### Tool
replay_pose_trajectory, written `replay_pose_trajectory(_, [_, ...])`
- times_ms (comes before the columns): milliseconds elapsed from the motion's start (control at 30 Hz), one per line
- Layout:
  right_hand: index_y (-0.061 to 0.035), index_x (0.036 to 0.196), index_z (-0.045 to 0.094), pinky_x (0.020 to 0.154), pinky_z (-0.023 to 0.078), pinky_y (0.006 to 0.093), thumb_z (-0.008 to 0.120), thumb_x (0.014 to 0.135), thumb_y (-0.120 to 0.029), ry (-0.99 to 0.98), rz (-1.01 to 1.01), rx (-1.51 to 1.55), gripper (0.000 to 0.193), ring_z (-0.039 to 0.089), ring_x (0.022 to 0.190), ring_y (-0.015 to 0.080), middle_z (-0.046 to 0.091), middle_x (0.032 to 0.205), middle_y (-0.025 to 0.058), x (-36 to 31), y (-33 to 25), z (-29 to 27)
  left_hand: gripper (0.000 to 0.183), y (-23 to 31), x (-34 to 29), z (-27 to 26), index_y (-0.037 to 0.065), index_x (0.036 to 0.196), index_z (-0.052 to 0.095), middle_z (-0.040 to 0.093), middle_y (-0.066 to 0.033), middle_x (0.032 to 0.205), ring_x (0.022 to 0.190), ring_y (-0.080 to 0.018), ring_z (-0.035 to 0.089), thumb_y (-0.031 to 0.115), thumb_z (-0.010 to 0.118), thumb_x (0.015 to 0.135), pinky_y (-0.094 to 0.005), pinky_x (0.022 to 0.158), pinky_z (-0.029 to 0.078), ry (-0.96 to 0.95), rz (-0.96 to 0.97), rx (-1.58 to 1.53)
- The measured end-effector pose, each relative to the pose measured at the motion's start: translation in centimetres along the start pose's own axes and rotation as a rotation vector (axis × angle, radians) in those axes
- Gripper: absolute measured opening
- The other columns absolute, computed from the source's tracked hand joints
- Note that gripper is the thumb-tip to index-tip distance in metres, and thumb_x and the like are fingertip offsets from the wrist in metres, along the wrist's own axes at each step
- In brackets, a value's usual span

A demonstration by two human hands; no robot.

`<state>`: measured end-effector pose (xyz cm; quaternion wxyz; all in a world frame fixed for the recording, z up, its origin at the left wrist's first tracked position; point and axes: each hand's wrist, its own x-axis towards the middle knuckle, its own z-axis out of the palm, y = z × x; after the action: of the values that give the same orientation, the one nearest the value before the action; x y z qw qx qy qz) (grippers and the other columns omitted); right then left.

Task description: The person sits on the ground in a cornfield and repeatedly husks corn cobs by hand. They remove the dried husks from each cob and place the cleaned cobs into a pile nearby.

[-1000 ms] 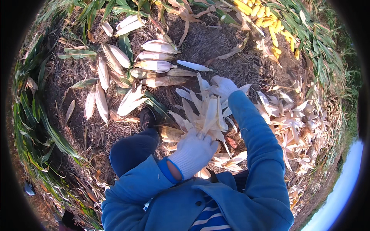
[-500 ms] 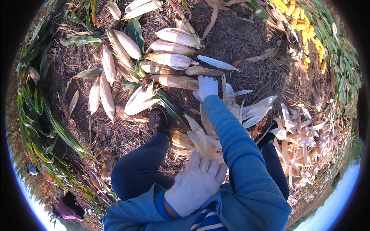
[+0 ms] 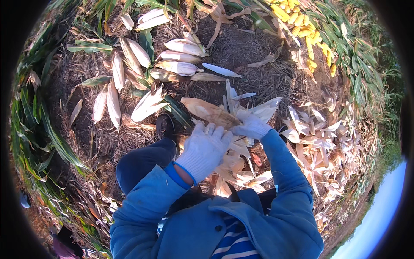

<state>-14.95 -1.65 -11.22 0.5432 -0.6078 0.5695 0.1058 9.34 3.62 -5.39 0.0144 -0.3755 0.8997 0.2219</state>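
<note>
A dry, tan ear of corn in its husk [image 3: 207, 109] lies slantwise in front of me. My right hand [image 3: 252, 127], in a white knit glove, is closed around its right end. Against the ear's near side is my left hand [image 3: 206, 149], gloved alike. Its fingers are curled with their tips out of sight, so whatever they enclose is hidden. Pale peeled husks [image 3: 267, 108] spread behind my right hand, and more loose husks [image 3: 233, 166] lie beneath both hands.
Several unhusked ears [image 3: 179, 57] lie in a row ahead, with more ears [image 3: 113, 105] at left. Bare yellow cobs [image 3: 304, 28] are piled far right. A husk heap [image 3: 323, 146] is at right. Cut green stalks [image 3: 36, 125] line the left side.
My right hand has drawn the husked ear from the row toward me. My left hand has risen from near my lap to meet it. The view has shifted a little.
</note>
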Motion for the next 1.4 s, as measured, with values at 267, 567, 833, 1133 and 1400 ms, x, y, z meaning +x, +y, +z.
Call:
replay_pose_trajectory(267, [-0.0001,0.131,0.063,0.095,0.052,0.03,0.067,0.089,-0.01,0.451,-0.378,0.639,0.043,0.064,0.107,0.0165,0.069,0.12,0.0085,-15.5,-4.7,-0.8,0.084,1.2,1.9,-0.5,0.01,0.144,0.049,0.064,-0.0146,0.128,0.115,-0.0303,0.066,0.037,0.086,0.073,-0.0401,0.099,0.053,0.177,-0.195,-0.412])
replay_pose_trajectory(567, [0.0028,0.132,0.061,0.099,0.049,0.0307,0.067,0.093,-0.014,0.816,-0.402,0.522,0.043,0.062,0.113,0.0178,0.067,0.123,0.0113,-15.1,-6.4,5.7,0.068,2.8,1.5,-0.3,-0.001,0.136,0.054,0.068,-0.0121,0.122,0.113,-0.0201,0.065,0.019,0.083,0.078,-0.035,0.099,0.052,0.046,-0.07,-1.339])
replay_pose_trajectory(833, [0.0011,0.113,0.066,0.083,0.05,0.0238,0.061,0.1,-0.019,0.853,-0.567,1.053,0.024,0.06,0.094,0.0081,0.068,0.101,0.0029,-12.6,-10.1,4.0,0.071,3.1,2.0,-0.6,0.0,0.139,0.051,0.067,-0.0126,0.124,0.115,-0.02,0.064,0.02,0.083,0.079,-0.0339,0.103,0.05,0.116,0.014,-1.327])
replay_pose_trajectory(1133, [-0.005,0.101,0.066,0.074,0.05,0.0279,0.051,0.106,-0.022,1.014,-0.672,1.445,0.024,0.059,0.082,0.0116,0.065,0.091,0.0014,-7.1,-9.3,4.3,0.07,2.6,1.4,-0.9,0.001,0.14,0.051,0.065,-0.0092,0.128,0.115,-0.0171,0.062,0.022,0.083,0.082,-0.034,0.101,0.051,0.198,-0.009,-1.577])
replay_pose_trajectory(1400, [-0.0086,0.094,0.061,0.055,0.039,0.0291,0.049,0.106,-0.035,1.164,-0.472,1.753,0.031,0.045,0.061,0.012,0.045,0.071,-0.0024,-7.7,-10.6,3.2,0.066,3.1,2.6,-0.1,0.002,0.13,0.056,0.068,-0.0122,0.119,0.107,-0.0184,0.065,0.039,0.083,0.083,-0.0359,0.092,0.054,0.55,-0.234,-1.208])
